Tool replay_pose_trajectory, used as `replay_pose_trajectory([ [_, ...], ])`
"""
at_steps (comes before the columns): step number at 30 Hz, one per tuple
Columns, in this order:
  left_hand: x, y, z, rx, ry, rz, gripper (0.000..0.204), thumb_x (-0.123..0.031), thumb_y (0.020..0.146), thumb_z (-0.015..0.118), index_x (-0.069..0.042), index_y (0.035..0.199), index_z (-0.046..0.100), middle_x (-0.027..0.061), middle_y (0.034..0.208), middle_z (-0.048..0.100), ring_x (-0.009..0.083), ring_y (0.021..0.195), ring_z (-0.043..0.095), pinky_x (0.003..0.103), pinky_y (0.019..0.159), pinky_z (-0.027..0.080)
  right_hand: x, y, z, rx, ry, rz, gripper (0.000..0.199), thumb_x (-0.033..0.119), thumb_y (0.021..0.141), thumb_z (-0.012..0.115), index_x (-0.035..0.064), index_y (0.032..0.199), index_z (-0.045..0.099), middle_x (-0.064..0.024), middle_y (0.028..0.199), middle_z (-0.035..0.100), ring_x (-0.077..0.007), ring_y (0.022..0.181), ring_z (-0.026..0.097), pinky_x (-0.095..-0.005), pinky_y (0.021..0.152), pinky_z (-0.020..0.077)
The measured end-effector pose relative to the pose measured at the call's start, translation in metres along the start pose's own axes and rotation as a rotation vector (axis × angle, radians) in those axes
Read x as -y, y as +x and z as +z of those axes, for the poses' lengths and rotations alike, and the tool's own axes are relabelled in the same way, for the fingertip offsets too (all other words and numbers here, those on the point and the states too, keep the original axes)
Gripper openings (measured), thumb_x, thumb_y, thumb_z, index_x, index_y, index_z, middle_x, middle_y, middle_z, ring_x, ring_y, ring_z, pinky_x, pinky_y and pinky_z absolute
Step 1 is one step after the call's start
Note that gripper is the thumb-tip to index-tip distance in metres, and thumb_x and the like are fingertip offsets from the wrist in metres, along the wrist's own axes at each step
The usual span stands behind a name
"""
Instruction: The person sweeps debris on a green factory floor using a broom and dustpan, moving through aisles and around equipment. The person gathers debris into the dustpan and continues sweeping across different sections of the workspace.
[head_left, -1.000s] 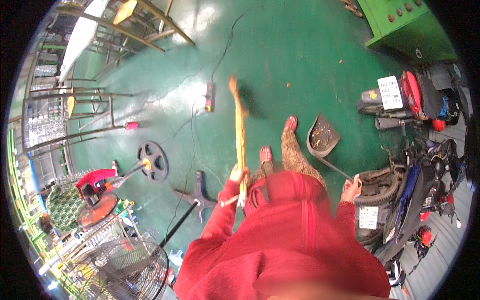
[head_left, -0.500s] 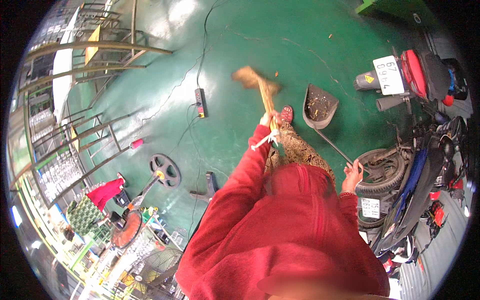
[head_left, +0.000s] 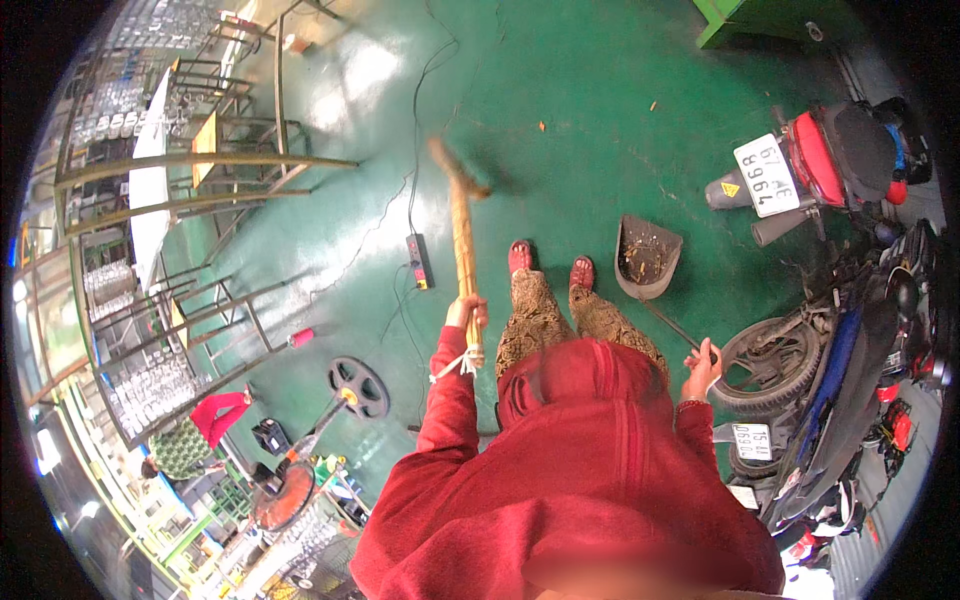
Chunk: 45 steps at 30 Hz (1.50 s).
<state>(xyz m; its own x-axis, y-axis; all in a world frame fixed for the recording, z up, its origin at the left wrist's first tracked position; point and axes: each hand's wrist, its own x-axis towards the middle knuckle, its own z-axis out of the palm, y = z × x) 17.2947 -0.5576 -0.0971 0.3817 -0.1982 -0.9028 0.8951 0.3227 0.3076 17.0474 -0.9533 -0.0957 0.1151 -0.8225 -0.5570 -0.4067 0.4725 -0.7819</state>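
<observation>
My left hand (head_left: 468,311) is closed around the handle of a straw broom (head_left: 462,238). White cord hangs from the handle's near end. The broom's head, smeared by motion, is over the floor ahead and to the left, near a power strip (head_left: 417,262). On my right side, my right hand (head_left: 702,370) grips the long thin handle of a dustpan (head_left: 642,290). Its pan rests on the floor to the right of my feet, with small bits of debris (head_left: 648,252) inside.
Parked motorbikes (head_left: 765,365) line the right side. Metal frames (head_left: 215,160) stand at the left, with a pedestal fan (head_left: 358,388) at lower left. A black cable (head_left: 415,130) crosses the green floor (head_left: 590,150). Two small orange scraps lie farther ahead. Another person sits at far lower left.
The broom and my left hand have swung left, away from the dustpan. Both my feet now show. My right hand keeps its hold on the dustpan handle.
</observation>
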Motion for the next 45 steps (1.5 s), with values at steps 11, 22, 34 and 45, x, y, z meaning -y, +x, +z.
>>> replay_pose_trajectory([
  [11, -0.091, 0.183, 0.072, -0.027, -0.124, -0.208, 0.030, -0.032, 0.080, 0.056, -0.012, 0.062, 0.042, 0.0007, 0.048, 0.042, 0.0144, 0.038, 0.042, 0.027, 0.037, 0.039, -0.006, -0.054, 0.043, -0.338, 0.166, 0.065, 0.026, 0.028, 0.077, 0.062, 0.0057, 0.087, 0.054, -0.0079, 0.072, 0.053, -0.0137, 0.053, 0.048, -0.0248, 0.045, 0.0406],
  [22, -0.204, 0.232, 0.257, 0.526, -0.438, -0.810, 0.015, -0.003, 0.071, 0.047, -0.008, 0.059, 0.040, -0.0011, 0.050, 0.038, 0.0076, 0.042, 0.039, 0.020, 0.042, 0.039, -0.010, -0.129, 0.089, -0.668, 0.466, 0.153, 0.028, 0.030, 0.075, 0.065, 0.0080, 0.084, 0.050, -0.0041, 0.064, 0.051, -0.0140, 0.053, 0.050, -0.0235, 0.046, 0.0398],
  [34, -0.238, 0.106, 0.172, 0.422, 0.933, -0.655, 0.013, -0.013, 0.077, 0.053, -0.001, 0.075, 0.050, 0.0016, 0.048, 0.039, 0.0110, 0.036, 0.039, 0.026, 0.033, 0.034, -0.054, -0.179, 0.120, -0.988, 0.761, 0.222, 0.033, 0.032, 0.073, 0.066, 0.0087, 0.091, 0.050, -0.0045, 0.070, 0.050, -0.0166, 0.060, 0.051, -0.0257, 0.053, 0.0424],
  [45, -0.043, 0.198, 0.211, 0.626, 1.369, -0.885, 0.011, -0.006, 0.068, 0.060, -0.004, 0.070, 0.049, 0.0015, 0.051, 0.047, 0.0114, 0.038, 0.044, 0.025, 0.037, 0.037, -0.078, -0.255, 0.101, -1.104, 0.812, 0.223, 0.033, 0.034, 0.073, 0.065, 0.0094, 0.090, 0.050, -0.0057, 0.068, 0.051, -0.0184, 0.056, 0.053, -0.0273, 0.051, 0.0432],
])
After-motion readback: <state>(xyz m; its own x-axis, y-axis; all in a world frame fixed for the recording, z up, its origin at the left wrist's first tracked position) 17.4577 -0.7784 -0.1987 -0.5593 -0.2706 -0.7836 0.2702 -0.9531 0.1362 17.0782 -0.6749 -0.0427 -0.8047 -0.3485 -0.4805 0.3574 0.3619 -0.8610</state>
